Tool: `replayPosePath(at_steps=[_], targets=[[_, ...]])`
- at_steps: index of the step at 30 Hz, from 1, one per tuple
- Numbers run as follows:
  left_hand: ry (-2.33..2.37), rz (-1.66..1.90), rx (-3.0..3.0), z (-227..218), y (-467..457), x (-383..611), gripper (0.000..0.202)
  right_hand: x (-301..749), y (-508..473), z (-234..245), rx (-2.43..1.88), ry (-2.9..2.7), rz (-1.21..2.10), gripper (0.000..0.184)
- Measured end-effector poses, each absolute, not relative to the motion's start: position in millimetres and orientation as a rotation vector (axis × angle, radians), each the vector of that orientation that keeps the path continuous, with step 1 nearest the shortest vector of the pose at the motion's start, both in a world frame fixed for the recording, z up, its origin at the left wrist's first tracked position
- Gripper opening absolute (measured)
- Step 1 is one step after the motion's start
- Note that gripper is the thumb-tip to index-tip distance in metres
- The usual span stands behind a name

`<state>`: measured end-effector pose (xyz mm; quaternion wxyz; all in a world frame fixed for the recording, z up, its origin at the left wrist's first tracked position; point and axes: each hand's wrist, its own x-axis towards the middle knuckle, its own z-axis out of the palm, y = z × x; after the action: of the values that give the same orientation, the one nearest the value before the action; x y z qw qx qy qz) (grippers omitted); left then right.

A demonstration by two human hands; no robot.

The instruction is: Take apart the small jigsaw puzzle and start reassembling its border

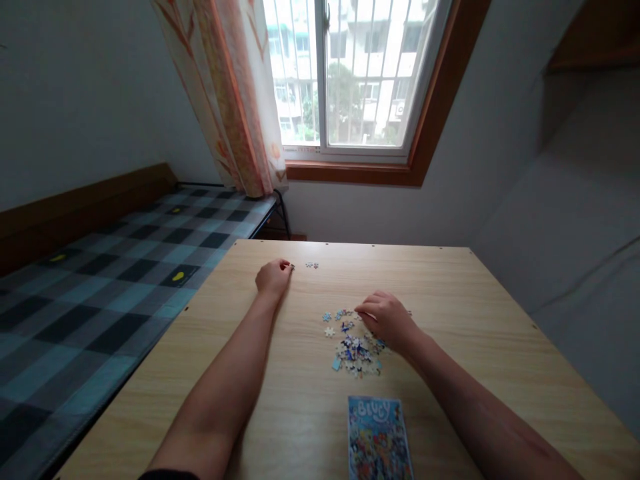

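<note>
My left hand (pixel 273 276) lies far out on the wooden table (pixel 450 320), its fingers curled in a pinch on a small puzzle piece (pixel 291 267). A joined bit of puzzle (pixel 312 265) sits just right of it. My right hand (pixel 386 320) rests over a heap of loose puzzle pieces (pixel 353 347), fingers bent down among them; what it grips, if anything, is hidden. A colourful picture card (pixel 379 437) lies near the front edge.
A bed with a blue and black checked cover (pixel 100 293) runs along the table's left side. Behind the table are a window (pixel 350 73) with an orange curtain (pixel 225 93) and white walls.
</note>
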<state>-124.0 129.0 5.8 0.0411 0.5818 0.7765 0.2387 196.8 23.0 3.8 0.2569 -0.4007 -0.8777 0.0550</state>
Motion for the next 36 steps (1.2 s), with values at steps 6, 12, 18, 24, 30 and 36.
replayPosePath(at_steps=[6,12,18,24,30,36], targets=[[2.305,0.791,2.026,6.4,124.4,-131.1,0.027,200.5,22.5,3.4,-1.095,-2.378,0.130,0.015],[2.288,0.559,2.167,4.9,119.7,-125.1,0.031,202.0,22.1,3.4,-1.096,-2.355,0.123,0.015],[2.353,0.540,2.177,0.0,127.4,-105.3,0.035,202.2,21.5,1.7,-1.101,-2.349,0.118,0.015],[2.384,0.521,2.111,-1.8,127.6,-94.4,0.035,203.8,21.7,-0.2,-1.087,-2.348,0.128,0.016],[2.351,0.605,2.104,-5.0,127.7,-95.0,0.032,205.1,21.0,-0.8,-1.084,-2.307,0.105,0.016],[2.325,0.650,2.126,-2.0,124.3,-93.1,0.031,205.4,20.9,0.7,-1.104,-2.284,0.095,0.016]])
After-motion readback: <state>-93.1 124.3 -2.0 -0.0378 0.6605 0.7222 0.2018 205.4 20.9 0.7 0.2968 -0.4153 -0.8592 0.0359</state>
